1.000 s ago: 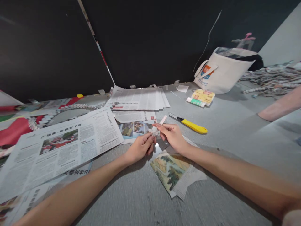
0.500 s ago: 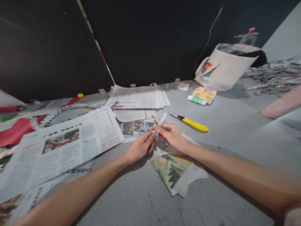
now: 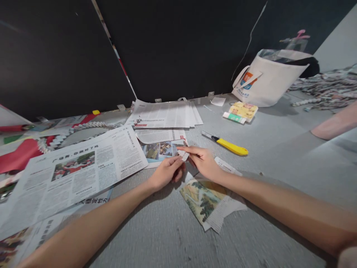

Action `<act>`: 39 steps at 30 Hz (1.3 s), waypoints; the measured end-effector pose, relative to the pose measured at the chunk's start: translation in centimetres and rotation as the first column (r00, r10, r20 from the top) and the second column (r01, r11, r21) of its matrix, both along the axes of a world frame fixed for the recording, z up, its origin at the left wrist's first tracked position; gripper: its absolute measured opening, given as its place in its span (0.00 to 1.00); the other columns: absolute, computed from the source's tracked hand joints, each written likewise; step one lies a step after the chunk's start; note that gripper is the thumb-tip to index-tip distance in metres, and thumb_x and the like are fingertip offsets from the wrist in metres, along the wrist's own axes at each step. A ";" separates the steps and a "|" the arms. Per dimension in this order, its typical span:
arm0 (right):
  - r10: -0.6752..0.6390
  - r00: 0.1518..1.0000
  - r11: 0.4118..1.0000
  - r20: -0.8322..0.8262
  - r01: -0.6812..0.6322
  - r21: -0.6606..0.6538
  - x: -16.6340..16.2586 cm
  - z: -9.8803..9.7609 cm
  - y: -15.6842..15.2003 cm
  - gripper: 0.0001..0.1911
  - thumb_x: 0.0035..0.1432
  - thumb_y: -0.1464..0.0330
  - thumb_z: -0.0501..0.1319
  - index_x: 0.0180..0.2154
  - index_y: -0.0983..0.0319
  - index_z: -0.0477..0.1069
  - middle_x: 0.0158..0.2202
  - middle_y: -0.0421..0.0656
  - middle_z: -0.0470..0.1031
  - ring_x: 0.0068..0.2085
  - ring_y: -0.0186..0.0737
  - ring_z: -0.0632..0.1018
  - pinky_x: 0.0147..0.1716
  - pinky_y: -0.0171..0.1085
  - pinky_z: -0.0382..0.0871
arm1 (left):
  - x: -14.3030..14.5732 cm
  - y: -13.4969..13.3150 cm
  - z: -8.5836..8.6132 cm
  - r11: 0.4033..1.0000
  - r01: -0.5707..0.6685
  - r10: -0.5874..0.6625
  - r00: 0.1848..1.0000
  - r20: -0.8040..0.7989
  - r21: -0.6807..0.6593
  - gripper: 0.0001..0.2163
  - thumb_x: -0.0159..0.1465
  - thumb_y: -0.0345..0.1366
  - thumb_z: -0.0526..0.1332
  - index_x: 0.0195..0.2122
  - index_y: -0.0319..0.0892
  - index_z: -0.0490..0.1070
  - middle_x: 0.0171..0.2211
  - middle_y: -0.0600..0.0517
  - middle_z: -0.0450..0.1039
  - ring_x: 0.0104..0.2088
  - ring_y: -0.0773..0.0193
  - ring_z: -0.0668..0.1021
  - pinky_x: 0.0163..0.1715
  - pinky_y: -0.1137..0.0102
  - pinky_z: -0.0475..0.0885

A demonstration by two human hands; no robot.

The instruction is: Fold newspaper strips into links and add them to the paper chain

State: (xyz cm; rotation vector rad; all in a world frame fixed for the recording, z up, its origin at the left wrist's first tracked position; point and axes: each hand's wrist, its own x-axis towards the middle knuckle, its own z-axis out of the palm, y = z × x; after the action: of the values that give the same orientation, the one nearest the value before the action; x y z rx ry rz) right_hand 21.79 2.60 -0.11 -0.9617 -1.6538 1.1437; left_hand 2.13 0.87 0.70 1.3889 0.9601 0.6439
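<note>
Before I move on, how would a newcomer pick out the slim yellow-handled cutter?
Find the white fabric bag by the black wall, then the yellow rectangular packet before it. Nearer the bare right hand lies the slim yellow-handled cutter, alone in having an extended blade.

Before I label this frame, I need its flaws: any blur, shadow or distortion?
Head view: shadow beneath the left forearm, wide-lens stretch toward the edges; head view: small print on the large newspaper sheet too soft to read, the held paper piece indistinct.

Folded piece is showing matt paper, newspaper sheet likewise; cutter handle is looking smooth plastic, blade metal, grey work surface faintly rough.
</note>
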 end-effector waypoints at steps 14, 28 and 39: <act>-0.030 0.999 0.998 0.034 0.028 0.058 -0.2 0.3 -0.3 0.19 0.70 0.67 0.56 0.56 0.55 0.81 0.38 0.44 0.81 0.34 0.40 0.76 0.37 0.40 0.68 | 0.3 -0.2 0.2 1.000 -0.014 0.015 0.999 0.034 -0.020 0.20 0.73 0.54 0.56 0.32 0.44 0.64 0.16 0.58 0.64 0.17 0.69 0.63 0.20 0.72 0.56; -0.043 0.986 0.980 -0.159 0.011 -0.196 -0.4 0.4 0.5 0.29 0.64 0.42 0.64 0.26 0.58 0.68 0.21 0.36 0.67 0.22 0.32 0.64 0.23 0.36 0.56 | 0.2 0.0 0.0 1.000 0.017 -0.017 0.999 0.032 0.008 0.18 0.76 0.51 0.52 0.36 0.43 0.66 0.17 0.57 0.65 0.18 0.69 0.63 0.20 0.71 0.56; -0.092 0.992 0.992 -0.091 0.083 -0.094 -0.1 0.5 0.3 0.29 0.68 0.45 0.63 0.25 0.60 0.71 0.19 0.36 0.63 0.22 0.32 0.61 0.22 0.37 0.52 | 0.4 0.1 -0.5 0.993 -0.110 0.116 0.973 0.200 -0.040 0.17 0.74 0.52 0.57 0.35 0.43 0.67 0.15 0.60 0.63 0.15 0.71 0.63 0.17 0.74 0.58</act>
State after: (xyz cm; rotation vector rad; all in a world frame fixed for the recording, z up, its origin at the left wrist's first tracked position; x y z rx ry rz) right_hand 21.73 2.85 0.44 -1.0107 -1.4810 1.1944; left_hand 2.53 0.95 0.17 1.2233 0.8856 0.8369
